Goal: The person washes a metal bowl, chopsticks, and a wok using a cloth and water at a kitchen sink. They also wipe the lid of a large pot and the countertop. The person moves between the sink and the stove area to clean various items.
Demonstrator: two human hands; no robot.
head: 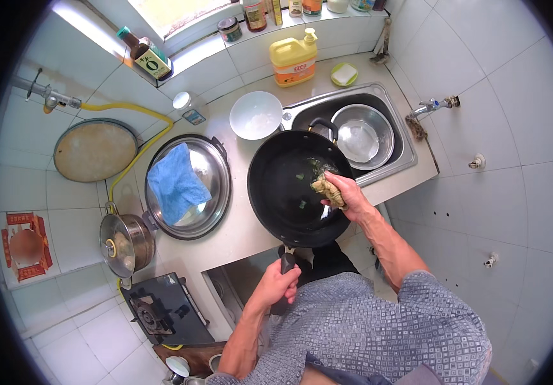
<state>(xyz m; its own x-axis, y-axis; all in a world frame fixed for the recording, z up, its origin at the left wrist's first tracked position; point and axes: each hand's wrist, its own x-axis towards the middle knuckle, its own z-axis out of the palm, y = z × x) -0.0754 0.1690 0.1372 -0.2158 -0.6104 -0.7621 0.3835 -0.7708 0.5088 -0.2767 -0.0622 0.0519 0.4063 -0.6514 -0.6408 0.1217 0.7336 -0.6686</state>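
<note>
My left hand (pixel 276 284) grips the black handle (pixel 288 262) of a large black wok (pixel 276 187). The wok is held over the counter's front edge, its far side reaching the sink corner. In my right hand (pixel 351 195) is a wadded, stained cloth (pixel 328 190), held over the right side of the wok's inside; whether it touches the metal I cannot tell. Wet green scraps (pixel 302 204) and a little liquid lie in the wok. Its small loop handle (pixel 324 126) is at the far side, near a steel basin (pixel 363 134) in the sink.
The steel sink (pixel 408 144) is at the right, under a wall tap (pixel 428 107). Behind the wok stand a white bowl (pixel 256 115) and a yellow detergent jug (pixel 293 60). Leftward are a lid (pixel 218 192) with a blue cloth (pixel 175 183), a lidded pot (pixel 134 243) and a gas stove (pixel 168 308).
</note>
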